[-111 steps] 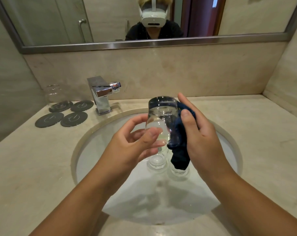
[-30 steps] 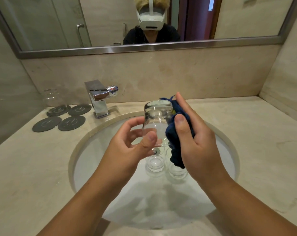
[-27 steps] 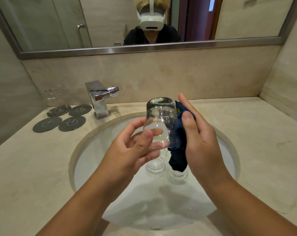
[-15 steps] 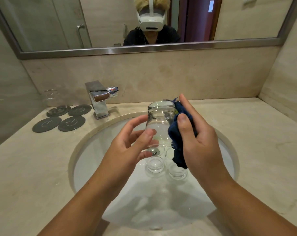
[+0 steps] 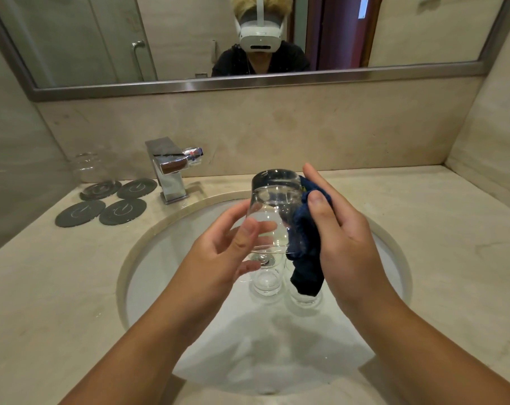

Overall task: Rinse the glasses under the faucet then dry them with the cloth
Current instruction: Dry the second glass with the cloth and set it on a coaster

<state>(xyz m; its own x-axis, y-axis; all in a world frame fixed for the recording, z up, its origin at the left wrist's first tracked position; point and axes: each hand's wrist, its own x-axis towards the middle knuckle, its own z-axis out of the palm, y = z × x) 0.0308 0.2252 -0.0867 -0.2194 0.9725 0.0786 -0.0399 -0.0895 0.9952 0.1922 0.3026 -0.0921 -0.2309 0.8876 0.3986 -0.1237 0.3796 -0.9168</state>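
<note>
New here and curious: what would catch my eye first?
A clear glass, held upside down above the sink by the left hand, while the right hand presses a dark blue cloth to its side. Two more glasses stand in the basin below; four dark coasters lie left of the faucet.

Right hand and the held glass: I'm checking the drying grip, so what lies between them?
In the head view, the dark blue cloth lies between the right hand and the glass, pressed against its side.
</note>
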